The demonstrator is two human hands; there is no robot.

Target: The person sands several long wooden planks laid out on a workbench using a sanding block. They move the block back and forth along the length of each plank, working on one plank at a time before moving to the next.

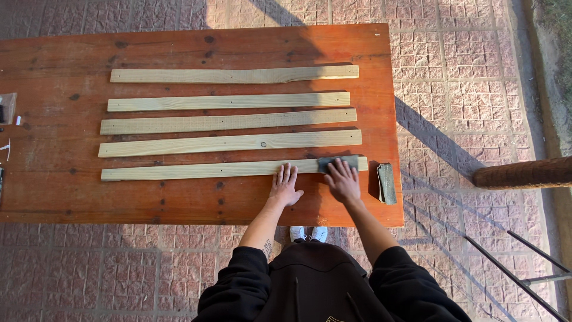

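Several pale wooden slats lie side by side on a reddish wooden table [59, 179]. My left hand [285, 186] rests flat, fingers spread, on the nearest slat [190, 171]. My right hand [343, 180] presses a dark sanding block [338, 162] onto the right end of that same slat. The other slats [232, 122] lie farther back, untouched.
A second grey sanding pad [386, 183] lies near the table's right edge. Small bags and bits sit at the left edge [7, 107]. Beyond the table is paved brick ground [465, 89], with a thick wooden post [524, 173] and metal rods [518, 268] at the right.
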